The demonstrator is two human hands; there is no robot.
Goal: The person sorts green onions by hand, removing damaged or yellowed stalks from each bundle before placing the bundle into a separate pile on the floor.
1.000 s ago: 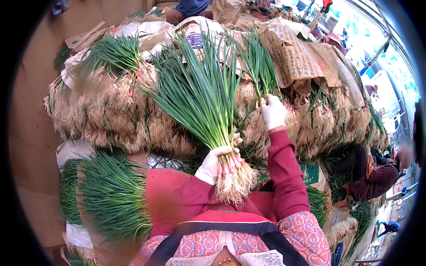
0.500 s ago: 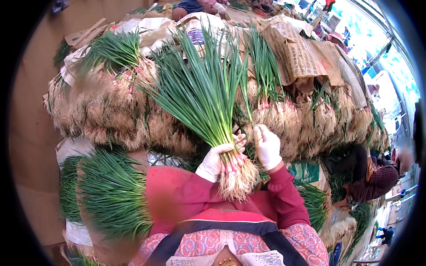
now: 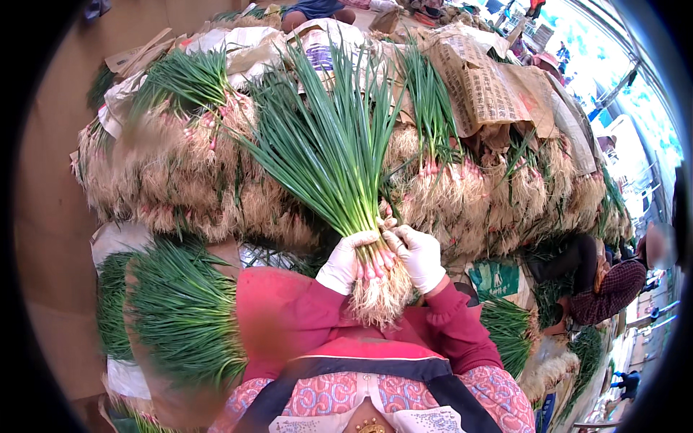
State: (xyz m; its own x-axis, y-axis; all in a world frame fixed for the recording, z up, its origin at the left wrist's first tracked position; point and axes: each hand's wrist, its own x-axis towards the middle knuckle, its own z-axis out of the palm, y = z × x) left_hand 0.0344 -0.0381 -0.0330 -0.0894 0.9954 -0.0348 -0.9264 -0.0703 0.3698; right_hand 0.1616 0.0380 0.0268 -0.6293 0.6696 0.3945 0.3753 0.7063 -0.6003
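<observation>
A thick bunch of spring onions stands in front of me, its green leaves fanned up and away and its pink bulbs and pale roots hanging toward my lap. My white-gloved left hand is closed around the stems just above the bulbs. On the bunch's right side, my gloved right hand has thumb and fingers pinched against the stems and bulbs, close to the left hand's fingertips. What exactly lies between the right fingertips is partly hidden. A red cloth covers my lap.
Beyond my hands rises a long heap of spring onions with roots facing me, partly covered by brown paper sacking. More spring onions lie at my left and others at my right. A co-worker sits at the right.
My right hand has moved left and slightly down, from beside the bunch onto it. The thin stalk it pinched no longer stands apart. The left hand keeps its hold.
</observation>
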